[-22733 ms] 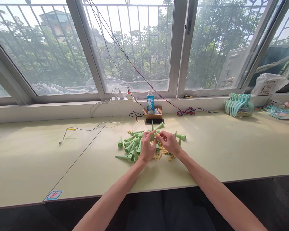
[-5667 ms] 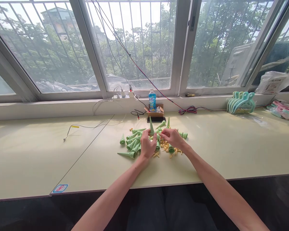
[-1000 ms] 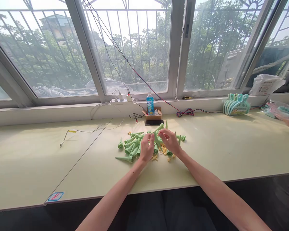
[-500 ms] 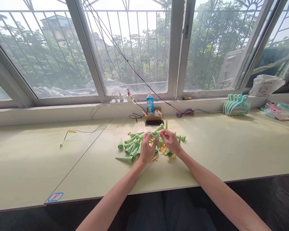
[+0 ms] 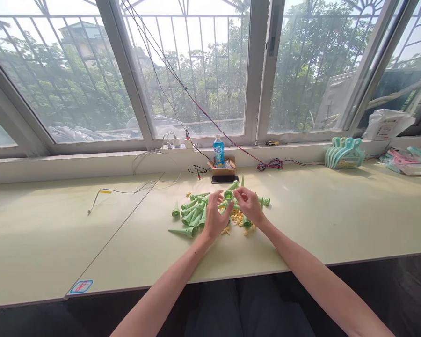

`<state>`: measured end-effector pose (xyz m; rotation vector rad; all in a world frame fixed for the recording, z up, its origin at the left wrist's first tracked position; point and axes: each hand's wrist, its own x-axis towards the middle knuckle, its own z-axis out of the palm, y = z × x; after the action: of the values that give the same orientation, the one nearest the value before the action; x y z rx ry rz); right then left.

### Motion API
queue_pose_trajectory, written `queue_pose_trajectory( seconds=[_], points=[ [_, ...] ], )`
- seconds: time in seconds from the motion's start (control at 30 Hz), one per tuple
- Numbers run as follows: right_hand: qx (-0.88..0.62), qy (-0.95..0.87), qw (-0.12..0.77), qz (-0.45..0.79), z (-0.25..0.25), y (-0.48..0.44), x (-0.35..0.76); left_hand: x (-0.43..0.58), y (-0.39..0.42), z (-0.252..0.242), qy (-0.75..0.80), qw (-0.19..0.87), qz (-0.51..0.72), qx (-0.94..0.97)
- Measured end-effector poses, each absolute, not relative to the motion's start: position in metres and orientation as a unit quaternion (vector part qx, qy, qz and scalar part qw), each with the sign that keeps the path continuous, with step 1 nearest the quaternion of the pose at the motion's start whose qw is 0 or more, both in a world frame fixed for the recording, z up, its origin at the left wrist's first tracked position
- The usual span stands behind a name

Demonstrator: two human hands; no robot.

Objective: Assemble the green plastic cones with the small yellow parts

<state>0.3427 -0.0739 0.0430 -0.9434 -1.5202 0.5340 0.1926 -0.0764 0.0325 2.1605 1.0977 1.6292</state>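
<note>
Between my hands a hollow green plastic spike (image 5: 228,195) has its round open end turned up toward me. My left hand (image 5: 215,219) is curled around its left side, with the thumb near the rim. My right hand (image 5: 250,206) is closed in a pinch at the right of the rim; whatever lies between its fingertips is too small to make out. More green plastic spikes (image 5: 196,213) lie heaped beside and beyond my left hand. Small yellow plastic pieces (image 5: 237,217) are scattered under and between my hands, partly hidden by them.
Behind the pile lie a dark phone (image 5: 225,179) and a small cardboard box (image 5: 228,171) near a blue bottle (image 5: 218,152). Cables (image 5: 270,164) run along the sill. Toward the right stand turquoise plastic items (image 5: 344,153), beside pink and turquoise bagged pieces (image 5: 407,161).
The green spike's open end has shifted slightly right and tipped more toward me. My left fingers have loosened a little. Another person's hand at the far right edge has left the view.
</note>
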Motion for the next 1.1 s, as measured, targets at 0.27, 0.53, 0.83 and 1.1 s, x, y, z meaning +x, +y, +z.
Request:
queue_pose_trajectory(
  seconds=[0.27,0.53,0.83,1.1],
  points=[
    [-0.382,-0.655,0.615,0.217,0.0420,-0.0738,0.3430,0.1895,-0.0759,0.0356,0.445,0.178,0.541,0.691],
    [-0.341,-0.701,0.596,0.194,0.0438,-0.0757,0.3412,0.1910,-0.0782,0.0391,0.456,0.175,0.531,0.692],
    [-0.369,-0.687,0.591,0.208,0.0408,-0.0718,0.3413,0.1903,-0.0770,0.0380,0.407,0.179,0.537,0.717],
    [-0.410,-0.674,0.572,0.224,0.0363,-0.0686,0.3430,0.1896,-0.0780,0.0370,0.366,0.136,0.548,0.740]
  ],
)
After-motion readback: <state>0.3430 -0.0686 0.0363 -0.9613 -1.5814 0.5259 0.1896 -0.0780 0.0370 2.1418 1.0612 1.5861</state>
